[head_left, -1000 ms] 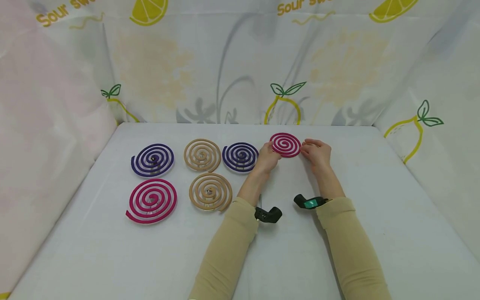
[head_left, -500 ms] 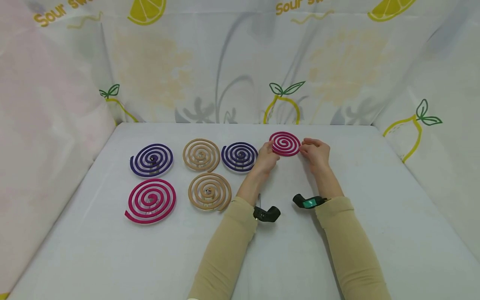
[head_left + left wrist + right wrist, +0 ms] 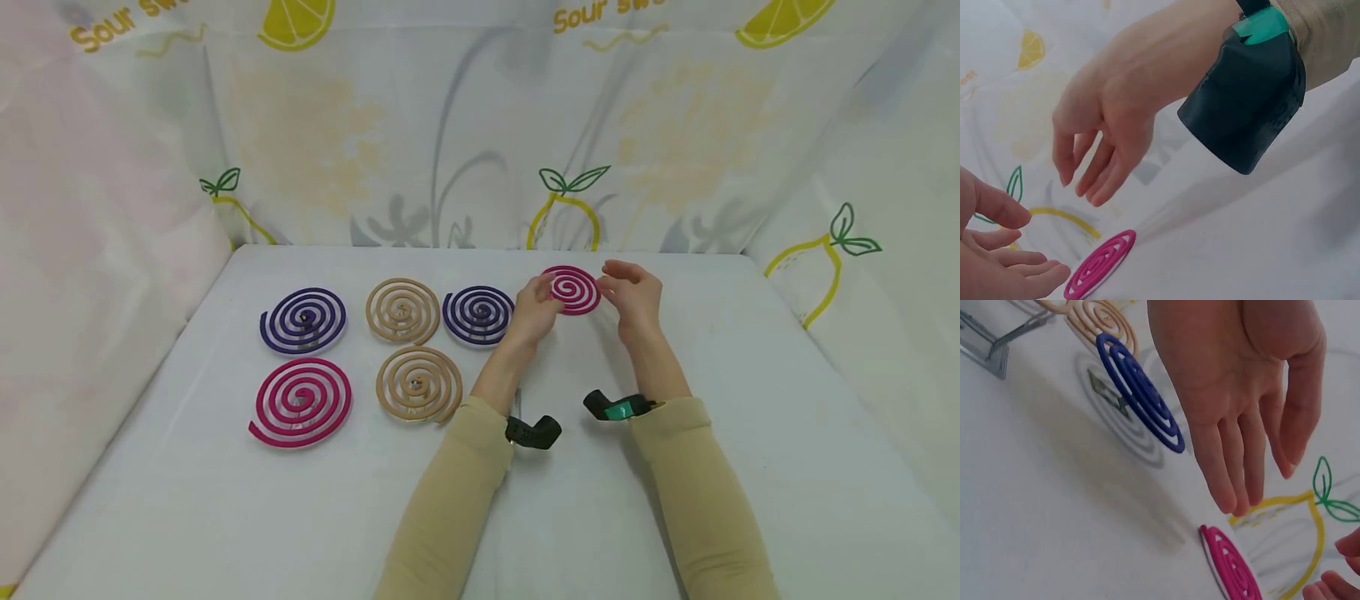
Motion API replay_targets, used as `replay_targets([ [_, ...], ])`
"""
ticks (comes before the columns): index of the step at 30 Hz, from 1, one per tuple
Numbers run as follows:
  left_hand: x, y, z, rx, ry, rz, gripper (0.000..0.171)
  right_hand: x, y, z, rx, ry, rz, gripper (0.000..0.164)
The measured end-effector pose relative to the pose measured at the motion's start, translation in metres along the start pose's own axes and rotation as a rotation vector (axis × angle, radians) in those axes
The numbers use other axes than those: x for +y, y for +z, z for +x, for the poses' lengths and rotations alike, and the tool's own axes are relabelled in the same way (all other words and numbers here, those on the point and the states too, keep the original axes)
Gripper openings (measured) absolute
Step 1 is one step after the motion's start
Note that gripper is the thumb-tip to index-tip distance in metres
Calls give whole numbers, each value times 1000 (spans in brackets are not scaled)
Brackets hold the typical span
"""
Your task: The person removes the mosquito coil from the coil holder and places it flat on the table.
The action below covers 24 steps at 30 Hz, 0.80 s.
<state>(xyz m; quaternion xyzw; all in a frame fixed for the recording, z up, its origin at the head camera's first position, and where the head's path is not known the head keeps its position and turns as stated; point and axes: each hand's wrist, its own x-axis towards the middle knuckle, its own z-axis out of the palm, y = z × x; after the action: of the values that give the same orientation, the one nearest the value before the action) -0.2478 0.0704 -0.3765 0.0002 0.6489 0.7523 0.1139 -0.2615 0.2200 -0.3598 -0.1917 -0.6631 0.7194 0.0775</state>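
Flanking the far pink coil on the counter, with left hand and right hand at opposite edges. Holding left fingers nearly straight, thumb apart, just above the coil; letting right fingers hang gently bent, higher up, a visible gap down to the coil. Near left hand's outer side, also a blue coil.

The head view looks forward and down from well above the worktop, facing the printed backdrop. The wrist views sit lower, closer and tilted: the left faces across to the right hand, the right across to the left hand. All three share one pink spiral.
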Motion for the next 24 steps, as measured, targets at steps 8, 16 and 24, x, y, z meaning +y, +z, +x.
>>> replay_targets([
  [8, 19, -15, -26, 22, 68, 60, 50, -16, 10, -19, -65, -115, 70, 36],
  [16, 34, -59, -49, 136, 111, 57, 50, -26, 27, -45, -155, -139, 69, 33],
  [24, 43, -98, -66, 128, 81, 105, 52, -24, 39, -60, -233, -151, 27, 31],
])
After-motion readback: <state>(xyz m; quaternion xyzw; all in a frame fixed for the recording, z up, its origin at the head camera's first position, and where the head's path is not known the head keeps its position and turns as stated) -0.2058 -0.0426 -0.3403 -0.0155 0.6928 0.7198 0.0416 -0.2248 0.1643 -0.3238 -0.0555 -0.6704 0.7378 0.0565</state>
